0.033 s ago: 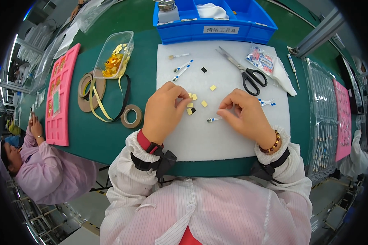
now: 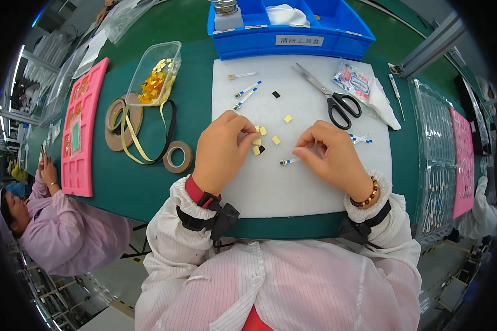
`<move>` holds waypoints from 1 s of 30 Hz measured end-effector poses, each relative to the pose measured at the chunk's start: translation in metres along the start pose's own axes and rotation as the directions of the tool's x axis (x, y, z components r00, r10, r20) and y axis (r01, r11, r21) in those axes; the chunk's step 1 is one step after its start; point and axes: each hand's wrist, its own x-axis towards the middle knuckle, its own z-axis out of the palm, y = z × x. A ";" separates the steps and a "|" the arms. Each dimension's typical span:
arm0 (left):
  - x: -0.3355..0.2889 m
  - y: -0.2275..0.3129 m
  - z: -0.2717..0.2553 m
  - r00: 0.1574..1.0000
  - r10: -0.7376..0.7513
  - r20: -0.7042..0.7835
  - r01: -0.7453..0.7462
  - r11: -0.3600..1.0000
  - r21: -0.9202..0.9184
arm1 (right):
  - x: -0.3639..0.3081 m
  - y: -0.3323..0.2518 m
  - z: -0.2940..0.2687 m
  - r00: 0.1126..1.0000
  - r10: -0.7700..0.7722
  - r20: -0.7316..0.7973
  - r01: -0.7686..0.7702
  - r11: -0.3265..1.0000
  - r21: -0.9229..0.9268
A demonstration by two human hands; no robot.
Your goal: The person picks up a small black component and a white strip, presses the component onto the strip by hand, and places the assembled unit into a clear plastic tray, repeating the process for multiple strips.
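Note:
On a white foam mat (image 2: 292,198), both hands work a short way apart. My left hand (image 2: 221,144) is closed in a pinch, its fingertips beside several small yellow squares (image 2: 276,140) and a black square (image 2: 261,148); what it holds, if anything, is too small to make out. My right hand (image 2: 332,151) is also pinched, thumb against index finger. Beside its thumb, a short white flex cable (image 2: 285,162) with a dark blue-marked end runs out of sight under the hand. Whether the fingers grip it cannot be seen. More flex cables (image 2: 246,98) lie farther left on the mat.
Black-handled scissors (image 2: 337,105) and a plastic packet (image 2: 352,81) lie at the right. Behind stands a blue divided bin (image 2: 248,47). Leftward are a clear tub (image 2: 174,69), tape rolls (image 2: 178,156) and a pink tray (image 2: 83,174). Clear trays (image 2: 433,160) flank the right.

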 end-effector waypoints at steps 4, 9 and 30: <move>-0.001 -0.002 0.001 1.000 -0.005 -0.025 0.004 1.000 -0.023 | 0.000 -0.002 0.001 1.000 0.018 -0.002 -0.018 1.000 0.006; 0.001 0.002 0.001 0.990 -0.024 -0.136 0.020 0.999 -0.031 | -0.001 0.000 0.002 1.000 0.002 -0.008 -0.002 1.000 0.020; -0.007 0.003 -0.017 0.986 0.039 0.163 -0.035 0.999 -0.028 | -0.001 0.002 0.003 1.000 0.014 0.013 -0.014 0.999 0.041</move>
